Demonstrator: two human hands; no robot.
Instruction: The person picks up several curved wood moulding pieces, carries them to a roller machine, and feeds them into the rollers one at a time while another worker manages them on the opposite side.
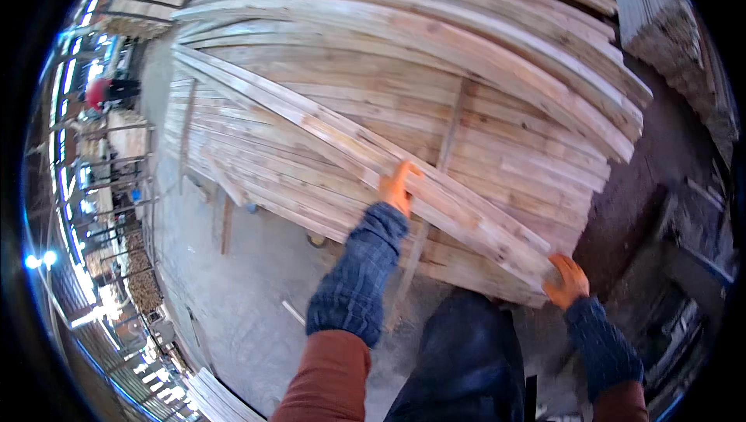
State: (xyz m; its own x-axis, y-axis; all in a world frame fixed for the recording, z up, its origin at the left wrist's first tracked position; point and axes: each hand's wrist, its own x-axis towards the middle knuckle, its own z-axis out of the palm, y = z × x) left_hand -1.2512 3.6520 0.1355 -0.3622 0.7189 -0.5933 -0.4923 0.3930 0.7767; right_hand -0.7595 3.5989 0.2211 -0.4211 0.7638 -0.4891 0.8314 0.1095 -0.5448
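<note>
Two long wooden planks (pixel 342 138) lie side by side, slanting across a broad stack of boards (pixel 311 80) from far left to near right. My left hand (pixel 399 186), in an orange glove, is closed around the planks near their middle, thumb side over the top. At their near right end, my right hand (pixel 568 280), gloved in orange too, grips the cut ends. Its fingertips are partly hidden behind the wood.
Several thicker boards (pixel 497 57) lie along the stack's far side. Thin cross strips (pixel 454 123) rest between layers. More bundled lumber (pixel 660 26) stands at the upper right. Dark machinery (pixel 691 251) is at right. A person in red (pixel 97 94) is far off at left.
</note>
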